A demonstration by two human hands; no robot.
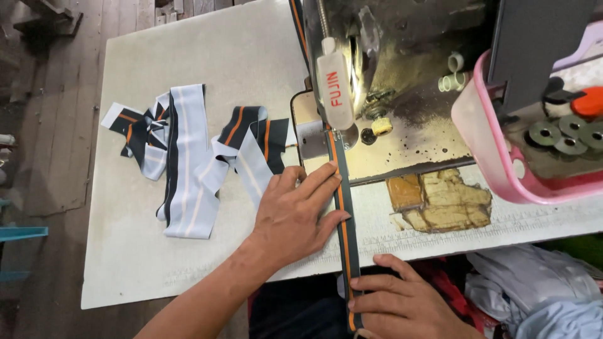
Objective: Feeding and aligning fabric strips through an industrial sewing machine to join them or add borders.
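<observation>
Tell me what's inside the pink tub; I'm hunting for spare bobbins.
The pink tub holds several round metal bobbins and something orange. A dark grey panel covers the rest.

Both forearms are bare to the frame edge, with no sleeves, rings or watch showing.

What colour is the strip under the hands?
Dark strip with an orange stripe, clearest in the head view.

A small upright cream label plate (335, 88) with red lettering sits on the front of the sewing machine head (389, 44), above the needle; no packages, signs or screens appear.
</observation>
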